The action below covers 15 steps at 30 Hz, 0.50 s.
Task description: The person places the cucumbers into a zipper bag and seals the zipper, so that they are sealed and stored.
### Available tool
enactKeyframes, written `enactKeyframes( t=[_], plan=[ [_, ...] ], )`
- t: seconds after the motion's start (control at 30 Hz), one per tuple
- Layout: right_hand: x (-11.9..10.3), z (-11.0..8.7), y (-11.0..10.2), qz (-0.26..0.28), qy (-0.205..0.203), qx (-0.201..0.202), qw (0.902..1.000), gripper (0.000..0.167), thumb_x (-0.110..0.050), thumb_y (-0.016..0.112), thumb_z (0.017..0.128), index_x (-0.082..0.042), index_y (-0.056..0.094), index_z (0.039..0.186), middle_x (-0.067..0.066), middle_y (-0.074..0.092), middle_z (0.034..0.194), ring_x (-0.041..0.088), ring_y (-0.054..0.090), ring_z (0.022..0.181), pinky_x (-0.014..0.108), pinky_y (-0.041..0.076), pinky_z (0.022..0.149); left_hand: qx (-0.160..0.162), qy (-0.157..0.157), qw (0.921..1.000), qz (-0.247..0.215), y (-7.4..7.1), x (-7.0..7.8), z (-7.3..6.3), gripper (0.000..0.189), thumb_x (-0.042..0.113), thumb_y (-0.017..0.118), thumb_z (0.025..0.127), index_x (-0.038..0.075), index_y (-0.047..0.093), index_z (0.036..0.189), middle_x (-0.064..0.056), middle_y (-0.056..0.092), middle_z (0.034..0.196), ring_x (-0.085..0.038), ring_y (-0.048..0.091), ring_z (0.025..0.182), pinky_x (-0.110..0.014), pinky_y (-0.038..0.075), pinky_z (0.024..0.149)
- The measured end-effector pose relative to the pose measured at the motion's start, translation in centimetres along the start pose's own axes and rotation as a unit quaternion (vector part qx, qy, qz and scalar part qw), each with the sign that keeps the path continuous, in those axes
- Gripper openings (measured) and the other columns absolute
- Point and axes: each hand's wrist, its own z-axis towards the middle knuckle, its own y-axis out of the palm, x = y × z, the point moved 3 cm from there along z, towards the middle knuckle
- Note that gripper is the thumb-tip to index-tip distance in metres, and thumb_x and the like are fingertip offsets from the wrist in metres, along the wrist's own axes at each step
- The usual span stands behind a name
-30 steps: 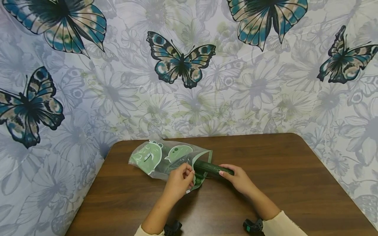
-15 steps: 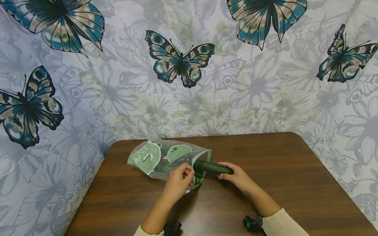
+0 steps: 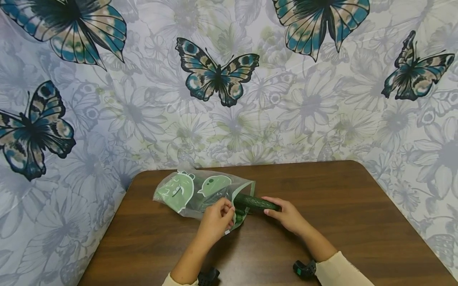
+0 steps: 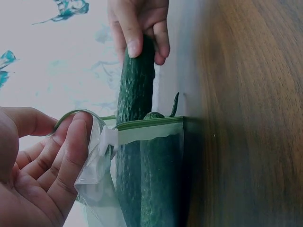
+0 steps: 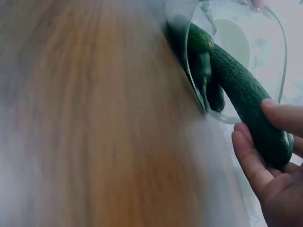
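Observation:
A clear plastic zip bag [image 3: 214,186] with green animal prints lies on its side, mouth facing right. My left hand [image 3: 214,222] pinches the near edge of that mouth, beside the white zip slider [image 4: 109,139]. A long dark green cucumber [image 3: 257,202] sticks partway out of the opening. Its outer end is held by my right hand [image 3: 291,216], thumb on the near side and fingers on the far side. In the left wrist view another cucumber [image 4: 161,175] is inside the bag, and the right wrist view shows more green cucumber ends [image 5: 200,40] at the mouth.
The brown wooden table [image 3: 343,206] carries the bag near its back edge. Behind it hangs a pale cloth [image 3: 307,119] printed with flowers and butterflies. Black camera mounts [image 3: 304,269] sit on both wrists.
My right hand's thumb has moved from the top of the cucumber to its near side, with the fingers on the far side. The left hand keeps its place on the bag.

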Motion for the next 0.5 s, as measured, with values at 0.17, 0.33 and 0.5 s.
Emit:
enactKeyframes(
  t=[0.17, 0.33, 0.5],
  plan=[
    [-0.3, 0.6, 1.0, 0.062, -0.003, 0.003, 0.9981, 0.049, -0.023, 0.071, 0.095, -0.01, 0.059, 0.141, 0.017, 0.063, 0.136, 0.02, 0.064, 0.11, 0.024, 0.053, 0.087, -0.002, -0.003, 1.0, 0.0, 0.1, 0.0, -0.1, 0.004, 0.009, 0.062, 0.098, 0.008, 0.061, 0.094, -0.004, 0.066, 0.075, -0.013, 0.064, 0.056, -0.021, 0.054, 0.051],
    [-0.8, 1.3, 2.5, 0.149, -0.002, 0.009, 0.9888, 0.047, -0.015, 0.069, 0.096, -0.002, 0.057, 0.14, 0.026, 0.062, 0.131, 0.018, 0.069, 0.101, 0.018, 0.056, 0.084, -0.001, -0.003, 1.0, 0.0, 0.1, 0.0, -0.1, 0.005, 0.01, 0.062, 0.098, 0.008, 0.061, 0.094, -0.004, 0.066, 0.075, -0.013, 0.064, 0.056, -0.022, 0.055, 0.051],
    [-1.5, 2.4, 4.3, 0.183, 0.011, 0.032, 0.9826, 0.045, -0.011, 0.069, 0.095, 0.0, 0.058, 0.138, 0.025, 0.063, 0.128, 0.012, 0.067, 0.096, 0.018, 0.056, 0.082, 0.001, -0.001, 1.0, 0.004, 0.1, 0.0, -0.1, 0.004, 0.011, 0.062, 0.097, 0.009, 0.061, 0.094, -0.003, 0.067, 0.074, -0.012, 0.064, 0.055, -0.023, 0.055, 0.051]
  ],
)
